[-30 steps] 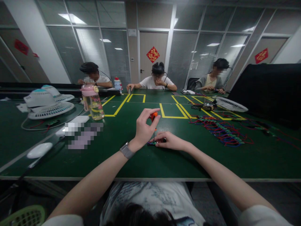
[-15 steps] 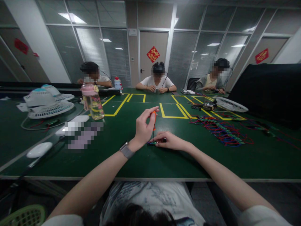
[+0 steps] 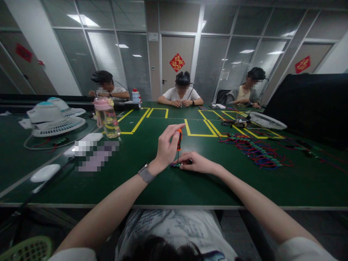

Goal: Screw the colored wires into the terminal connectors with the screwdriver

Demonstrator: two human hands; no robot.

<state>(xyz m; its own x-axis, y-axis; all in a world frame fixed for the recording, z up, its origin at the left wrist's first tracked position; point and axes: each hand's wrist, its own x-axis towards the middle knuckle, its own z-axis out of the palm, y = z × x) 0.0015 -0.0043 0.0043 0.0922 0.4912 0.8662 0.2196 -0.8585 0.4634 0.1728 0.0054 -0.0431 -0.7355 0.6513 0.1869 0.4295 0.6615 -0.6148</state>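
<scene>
In the head view my left hand (image 3: 168, 144) is closed on the orange and black handle of a screwdriver (image 3: 179, 141). The screwdriver stands upright, its thin shaft pointing down to a small green circuit board (image 3: 176, 165) on the table. My right hand (image 3: 196, 162) lies low beside the board, its fingers closed on the board's right side. Part of the board is hidden under those fingers, and I cannot make out exactly where the screwdriver's tip meets it.
A row of wired circuit boards (image 3: 257, 150) lies to the right on the green table (image 3: 163, 192). Left are a pink-lidded bottle (image 3: 107, 117), white fan parts (image 3: 56, 117) and a white mouse-shaped object (image 3: 45, 173). A fan grille (image 3: 268, 120) is at right. Several people sit across the table.
The screwdriver handle has turned slightly in my left hand, showing more of its black part. My right hand and the circuit board stay in place.
</scene>
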